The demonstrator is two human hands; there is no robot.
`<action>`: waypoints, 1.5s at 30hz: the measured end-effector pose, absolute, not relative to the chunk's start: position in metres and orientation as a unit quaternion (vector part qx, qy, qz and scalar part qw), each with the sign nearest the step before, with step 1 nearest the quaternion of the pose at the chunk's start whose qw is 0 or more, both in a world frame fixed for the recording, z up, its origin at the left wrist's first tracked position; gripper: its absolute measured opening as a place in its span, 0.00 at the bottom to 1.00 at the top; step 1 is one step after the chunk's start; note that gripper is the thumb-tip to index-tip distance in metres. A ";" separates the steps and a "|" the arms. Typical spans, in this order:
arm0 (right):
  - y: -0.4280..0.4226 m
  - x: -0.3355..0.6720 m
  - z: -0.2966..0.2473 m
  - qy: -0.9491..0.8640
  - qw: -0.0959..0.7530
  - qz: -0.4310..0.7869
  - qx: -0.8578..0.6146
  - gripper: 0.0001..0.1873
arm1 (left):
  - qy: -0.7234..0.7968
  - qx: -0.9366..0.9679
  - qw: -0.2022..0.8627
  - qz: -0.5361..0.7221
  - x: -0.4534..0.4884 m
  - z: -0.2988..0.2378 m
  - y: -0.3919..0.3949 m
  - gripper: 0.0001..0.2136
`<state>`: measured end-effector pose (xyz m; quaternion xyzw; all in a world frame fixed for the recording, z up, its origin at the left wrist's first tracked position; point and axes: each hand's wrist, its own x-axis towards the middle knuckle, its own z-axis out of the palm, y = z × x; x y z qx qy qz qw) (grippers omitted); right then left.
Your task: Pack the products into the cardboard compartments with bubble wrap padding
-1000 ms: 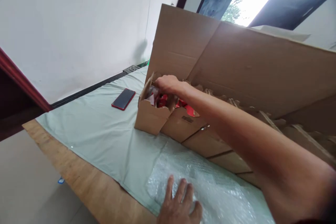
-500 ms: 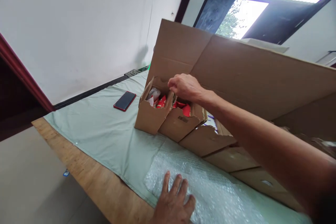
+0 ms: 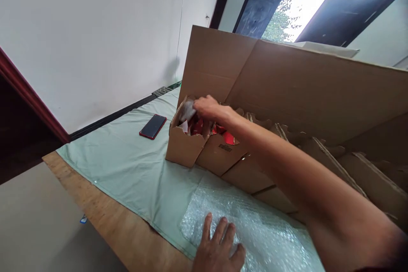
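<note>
My right hand [image 3: 208,108] reaches into the leftmost cardboard bin [image 3: 181,146]. Its fingers are closed at the edge of a whitish, see-through plastic packet [image 3: 188,111], blurred by motion. Below the packet in that bin lie red packets [image 3: 196,126] and a white scrap. In the neighbouring bin [image 3: 219,153] more red packaging [image 3: 228,137] shows. My left hand [image 3: 219,244] lies with fingers spread on a sheet of bubble wrap [image 3: 267,238], holding nothing.
A tall cardboard panel [image 3: 216,59] rises behind the row of bins. A phone [image 3: 153,126] with a red edge lies on the green cloth [image 3: 127,153], left of the bins. The wooden table edge [image 3: 105,216] runs along the near left.
My right hand has moved left and down from above the bins to the packet in the leftmost one. My left hand stays spread on the bubble wrap. The view has shifted slightly.
</note>
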<state>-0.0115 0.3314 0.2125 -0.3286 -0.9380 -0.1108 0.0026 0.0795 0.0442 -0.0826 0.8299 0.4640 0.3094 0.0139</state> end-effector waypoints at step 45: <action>-0.064 0.331 0.085 -0.645 0.498 0.290 -0.502 0.10 | 0.414 0.694 0.561 0.182 0.051 0.084 -0.039 0.13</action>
